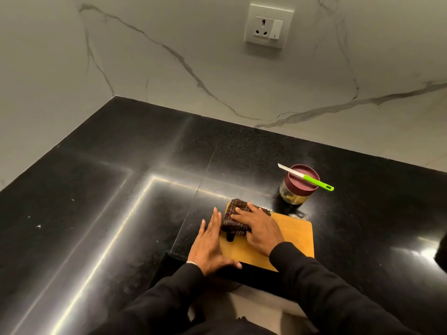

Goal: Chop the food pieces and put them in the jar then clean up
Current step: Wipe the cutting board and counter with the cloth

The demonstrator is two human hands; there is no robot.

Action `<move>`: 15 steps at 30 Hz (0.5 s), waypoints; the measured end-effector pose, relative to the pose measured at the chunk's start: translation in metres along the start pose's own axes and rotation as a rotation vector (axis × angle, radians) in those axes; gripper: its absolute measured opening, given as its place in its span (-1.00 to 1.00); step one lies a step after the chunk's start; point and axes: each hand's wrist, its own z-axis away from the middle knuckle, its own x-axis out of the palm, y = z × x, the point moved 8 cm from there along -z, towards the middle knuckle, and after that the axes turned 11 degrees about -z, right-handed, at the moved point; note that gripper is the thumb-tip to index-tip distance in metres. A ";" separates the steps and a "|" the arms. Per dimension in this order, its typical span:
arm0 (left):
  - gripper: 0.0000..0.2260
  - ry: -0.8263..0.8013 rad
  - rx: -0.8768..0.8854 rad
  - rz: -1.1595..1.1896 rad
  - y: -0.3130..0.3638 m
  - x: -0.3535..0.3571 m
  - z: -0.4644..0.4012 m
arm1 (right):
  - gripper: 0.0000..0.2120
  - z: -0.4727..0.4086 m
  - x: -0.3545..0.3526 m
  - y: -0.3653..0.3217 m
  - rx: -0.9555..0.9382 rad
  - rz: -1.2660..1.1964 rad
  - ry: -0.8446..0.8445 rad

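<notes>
Black counter point(121, 189), lidded jar point(298, 187) — pale pieces inside

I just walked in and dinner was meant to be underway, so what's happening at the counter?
Cleanup, it seems. The right hand presses a dark cloth onto the wooden cutting board, while the left hand steadies the board's edge. The jar stands lidded behind, with the green-handled knife resting across it.

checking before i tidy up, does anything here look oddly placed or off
The green-handled knife lies balanced across the maroon lid of the glass jar, blade and handle overhanging, so it could slip off. A few pale specks dot the black counter at the left.
</notes>
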 end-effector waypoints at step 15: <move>0.11 0.023 0.081 -0.144 0.003 0.000 0.000 | -0.28 0.042 -0.034 0.010 -0.058 -0.446 0.143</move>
